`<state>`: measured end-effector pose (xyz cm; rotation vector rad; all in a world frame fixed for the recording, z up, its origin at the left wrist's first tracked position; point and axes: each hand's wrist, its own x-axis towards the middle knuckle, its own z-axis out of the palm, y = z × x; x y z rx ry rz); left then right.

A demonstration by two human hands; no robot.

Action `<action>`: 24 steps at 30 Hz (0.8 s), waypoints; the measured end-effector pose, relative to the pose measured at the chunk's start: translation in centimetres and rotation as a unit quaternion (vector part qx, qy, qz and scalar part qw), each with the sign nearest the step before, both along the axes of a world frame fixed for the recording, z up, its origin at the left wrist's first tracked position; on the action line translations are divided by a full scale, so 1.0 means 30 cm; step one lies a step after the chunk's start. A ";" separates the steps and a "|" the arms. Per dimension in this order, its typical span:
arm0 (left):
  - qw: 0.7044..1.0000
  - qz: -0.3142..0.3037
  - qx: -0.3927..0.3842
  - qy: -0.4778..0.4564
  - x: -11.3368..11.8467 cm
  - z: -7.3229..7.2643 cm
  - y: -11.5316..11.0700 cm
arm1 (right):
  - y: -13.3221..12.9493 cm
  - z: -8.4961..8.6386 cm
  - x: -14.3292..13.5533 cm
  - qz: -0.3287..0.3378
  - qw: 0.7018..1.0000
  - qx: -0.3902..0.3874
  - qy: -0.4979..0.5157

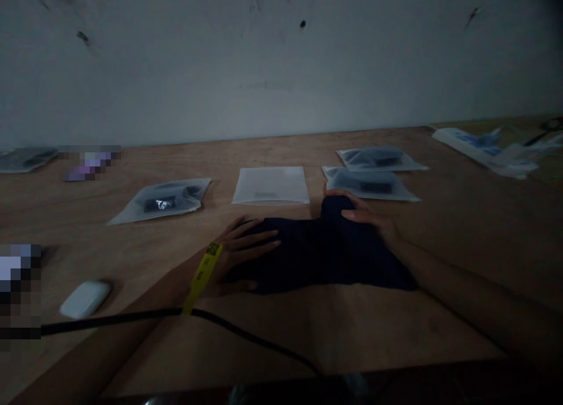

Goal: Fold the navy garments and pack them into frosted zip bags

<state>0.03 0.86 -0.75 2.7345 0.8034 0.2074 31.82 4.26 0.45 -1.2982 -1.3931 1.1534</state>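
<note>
A dark navy piece of cloth (314, 258) lies spread on the wooden table in front of me; its exact kind is too dark to make out. My left hand (240, 247) rests flat on the cloth's left part with fingers stretched out, a yellow tag band round the wrist. At the upper right of the cloth, my right hand (376, 218) pinches a raised, folded bit between thumb and fingers. Just beyond the cloth lies a flat white pouch (271, 185).
Frosted bags with dark contents lie around: one bag (167, 200) to the left, two more (372, 185) at the right. A white case (85, 299) sits near my left forearm, by a black cable (118, 321). Plastic packaging (488, 153) is at far right, against the wall (264, 59).
</note>
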 end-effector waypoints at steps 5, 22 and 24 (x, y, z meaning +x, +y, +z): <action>0.996 0.048 -0.042 -0.063 0.010 0.014 -0.025 | 0.016 0.073 -0.088 0.151 0.971 -0.106 0.155; 0.944 0.168 -0.103 -0.263 -0.008 -0.006 0.003 | -0.037 -0.018 -0.342 0.308 0.941 0.141 0.004; 0.954 0.156 -0.060 -0.249 -0.010 -0.008 0.008 | -0.059 -0.023 -0.280 0.288 0.912 0.276 -0.099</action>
